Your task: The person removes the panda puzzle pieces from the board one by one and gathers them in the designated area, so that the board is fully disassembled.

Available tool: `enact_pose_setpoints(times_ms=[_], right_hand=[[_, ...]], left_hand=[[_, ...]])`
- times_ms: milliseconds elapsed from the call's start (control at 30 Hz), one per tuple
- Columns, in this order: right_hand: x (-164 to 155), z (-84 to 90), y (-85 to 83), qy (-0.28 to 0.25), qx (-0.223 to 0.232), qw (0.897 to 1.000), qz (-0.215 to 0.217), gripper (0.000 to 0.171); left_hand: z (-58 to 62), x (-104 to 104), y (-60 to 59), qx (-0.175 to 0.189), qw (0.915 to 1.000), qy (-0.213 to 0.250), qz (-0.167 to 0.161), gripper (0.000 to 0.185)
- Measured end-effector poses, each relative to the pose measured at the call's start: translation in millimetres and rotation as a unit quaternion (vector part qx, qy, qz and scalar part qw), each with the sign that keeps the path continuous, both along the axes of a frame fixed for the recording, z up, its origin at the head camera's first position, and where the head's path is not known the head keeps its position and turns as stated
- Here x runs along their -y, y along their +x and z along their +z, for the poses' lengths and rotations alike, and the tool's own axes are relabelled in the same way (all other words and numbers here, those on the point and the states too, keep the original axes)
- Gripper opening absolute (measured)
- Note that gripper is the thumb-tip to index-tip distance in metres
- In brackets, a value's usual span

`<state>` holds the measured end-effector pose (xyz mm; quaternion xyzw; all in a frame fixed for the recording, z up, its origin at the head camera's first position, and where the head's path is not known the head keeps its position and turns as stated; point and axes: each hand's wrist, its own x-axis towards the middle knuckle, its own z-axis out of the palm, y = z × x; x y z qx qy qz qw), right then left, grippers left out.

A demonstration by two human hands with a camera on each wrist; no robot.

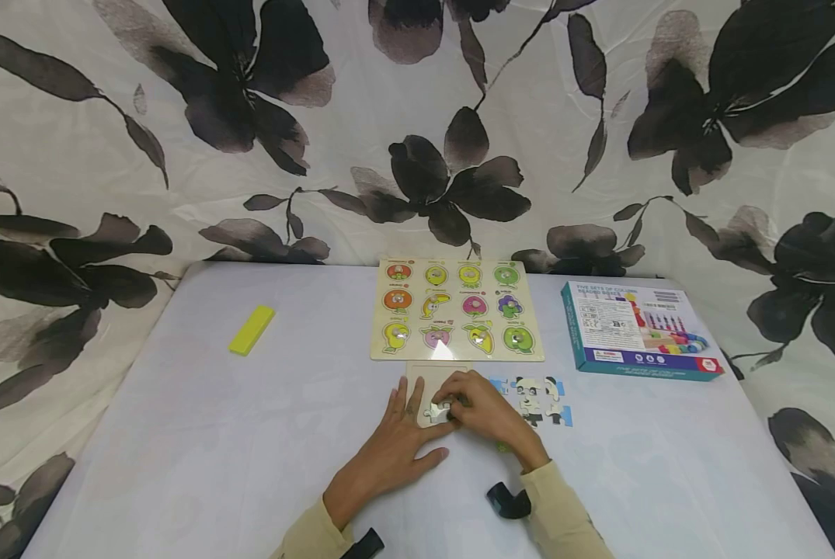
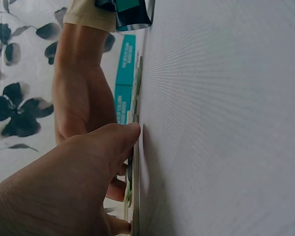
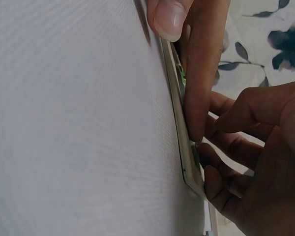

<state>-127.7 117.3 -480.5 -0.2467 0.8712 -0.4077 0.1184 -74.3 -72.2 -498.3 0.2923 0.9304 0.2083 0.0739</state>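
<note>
A small wooden puzzle tray lies flat in front of the larger fruit board, with a white and grey puzzle piece in it. My left hand rests on the tray with its fingers spread and fairly straight. From the right, my right hand reaches over the tray, its curled fingers pinching at the puzzle piece, which they partly hide. In the right wrist view, fingertips of both hands meet along the tray's edge. Loose panda puzzle pieces lie just right of the right hand.
Behind the tray is a fruit puzzle board with rows of cartoon fruit. A teal and white bead box lies at the right. On the left of the white table is a yellow block. A floral cloth hangs behind.
</note>
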Motion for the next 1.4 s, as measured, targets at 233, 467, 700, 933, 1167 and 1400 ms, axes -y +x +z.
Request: enact_pose_setpoints(times_ms=[233, 467, 700, 933, 1167, 1400], right_hand=[[-1.2, 2.3, 0.6, -0.009, 0.013, 1.0, 0.002, 0.027], [-4.6, 6.1, 1.2, -0.008, 0.035, 0.999, 0.013, 0.031], [-8.5, 6.2, -0.5, -0.016, 0.047, 0.998, 0.045, 0.034], [-9.8, 6.5, -1.0, -0.017, 0.059, 0.997, 0.049, 0.037], [-8.7, 6.0, -1.3, -0.023, 0.057, 0.996, 0.062, 0.034], [-6.9, 4.4, -0.3, -0.021, 0.044, 0.997, 0.058, 0.031]], left_hand=[[0.4, -0.2, -0.5, -0.004, 1.0, -0.008, -0.003, 0.042], [-0.6, -0.1, -0.5, 0.001, 1.0, -0.008, 0.001, 0.042], [0.1, -0.1, 0.6, 0.001, 0.9999, -0.013, 0.002, 0.042], [0.1, -0.1, 0.4, 0.0, 0.9999, -0.01, 0.002, 0.043], [-0.4, 0.5, -0.1, -0.002, 0.9999, -0.011, 0.001, 0.042], [-0.1, 0.6, 0.0, 0.0, 0.9999, -0.014, 0.001, 0.041]])
